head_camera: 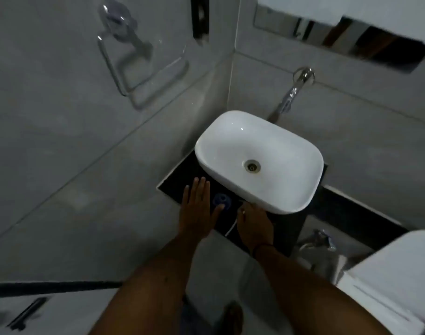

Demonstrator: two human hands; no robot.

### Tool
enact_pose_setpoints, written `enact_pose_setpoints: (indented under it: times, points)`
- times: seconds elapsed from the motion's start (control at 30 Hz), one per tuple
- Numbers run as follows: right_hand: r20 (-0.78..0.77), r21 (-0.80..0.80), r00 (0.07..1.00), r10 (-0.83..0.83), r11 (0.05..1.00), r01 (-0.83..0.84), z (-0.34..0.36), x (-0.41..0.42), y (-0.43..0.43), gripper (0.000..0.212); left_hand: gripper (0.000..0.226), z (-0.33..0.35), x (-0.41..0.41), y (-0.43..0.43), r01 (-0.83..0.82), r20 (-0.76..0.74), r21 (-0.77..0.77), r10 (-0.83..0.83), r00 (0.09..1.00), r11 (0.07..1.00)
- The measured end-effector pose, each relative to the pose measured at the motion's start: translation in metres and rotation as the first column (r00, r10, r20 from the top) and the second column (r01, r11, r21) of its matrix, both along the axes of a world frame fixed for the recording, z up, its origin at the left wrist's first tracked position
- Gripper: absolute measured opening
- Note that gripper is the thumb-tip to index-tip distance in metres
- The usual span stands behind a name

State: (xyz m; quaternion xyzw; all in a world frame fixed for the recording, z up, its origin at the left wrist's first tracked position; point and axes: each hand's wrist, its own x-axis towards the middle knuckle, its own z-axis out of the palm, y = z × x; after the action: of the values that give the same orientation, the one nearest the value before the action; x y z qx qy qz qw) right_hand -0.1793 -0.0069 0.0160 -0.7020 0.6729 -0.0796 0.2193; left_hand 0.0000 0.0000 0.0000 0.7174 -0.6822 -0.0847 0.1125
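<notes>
Head view. Left hand (198, 206): we lay it flat, fingers straight, on the dark bench (177, 180), thumb touching the blue round piece (221, 200), which sits just left of the white basin's (259, 146) near rim. Right hand (253, 223): at that rim; we cannot tell its grip.

A small black desk (177, 182) is sitting in the corner of two grey tiled walls (73, 141), its glossy top showing only as a strip at the left and front. A white rounded basin (230, 141) is standing on it and taking up most of the top. A blurred blue round thing (220, 200) is lying on the bare strip, just beside the basin. A thin white cord (231, 229) is running over the desk's front edge. The left hand (198, 210) is lying flat on the strip with straight fingers, its thumb touching the blue round thing. The right hand (253, 224) is resting at the basin's front edge, its fingers too blurred to read.
</notes>
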Motion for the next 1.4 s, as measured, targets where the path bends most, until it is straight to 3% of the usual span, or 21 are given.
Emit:
enact_pose_setpoints:
  times: [0.07,0.2,0.33,0.47,0.57,0.67,0.73,0.9,1.0,1.23,1.4]
  points:
    - [0.054,0.163,0.982,-0.182,0.972,0.171,-0.012,0.001,-0.005,0.031,0.097,-0.01,-0.002,-0.004,-0.022,-0.06,0.036,0.024,0.998,0.999]
    - [0.094,0.375,0.852,-0.514,0.811,0.448,-0.03,0.013,-0.025,0.041,0.106,-0.036,-0.005,-0.019,-0.045,-0.13,0.092,0.056,0.99,0.995]
    - [0.084,0.425,0.743,-0.664,0.699,0.576,-0.043,0.033,-0.053,0.045,0.107,-0.05,-0.002,-0.033,-0.027,-0.203,0.094,0.045,0.978,0.995]
    - [0.074,0.389,0.696,-0.714,0.663,0.639,-0.056,0.045,-0.062,0.032,0.102,-0.058,-0.006,-0.041,-0.007,-0.249,0.079,0.026,0.968,0.997]
    - [0.085,0.379,0.713,-0.696,0.684,0.623,-0.057,0.042,-0.062,0.026,0.095,-0.063,-0.006,-0.043,-0.005,-0.283,0.06,0.022,0.959,0.998]
    - [0.123,0.349,0.797,-0.592,0.777,0.524,-0.04,0.031,-0.045,0.025,0.093,-0.066,-0.005,-0.04,-0.007,-0.311,0.044,0.02,0.95,0.999]
    - [0.21,0.247,0.814,-0.541,0.835,0.491,-0.025,0.022,-0.029,0.011,0.093,-0.067,-0.003,-0.038,-0.004,-0.338,0.051,0.022,0.941,0.999]
    - [0.574,-0.074,0.695,-0.433,0.818,0.571,0.034,0.02,-0.011,0.013,0.09,-0.069,-0.002,-0.038,0.008,-0.396,0.074,0.022,0.918,0.997]
    - [0.719,-0.114,0.609,-0.336,0.807,0.58,0.053,0.038,-0.022,0.01,0.091,-0.071,0.0,-0.038,0.022,-0.39,0.03,-0.009,0.921,0.999]
    - [0.718,-0.2,0.649,-0.252,0.818,0.539,0.04,0.063,-0.028,0.025,0.091,-0.073,0.003,-0.039,0.042,-0.388,0.033,-0.026,0.921,0.999]
    - [0.667,-0.217,0.712,-0.22,0.857,0.468,0.014,0.07,-0.031,0.02,0.099,-0.071,0.003,-0.038,0.049,-0.382,0.026,-0.035,0.924,0.998]
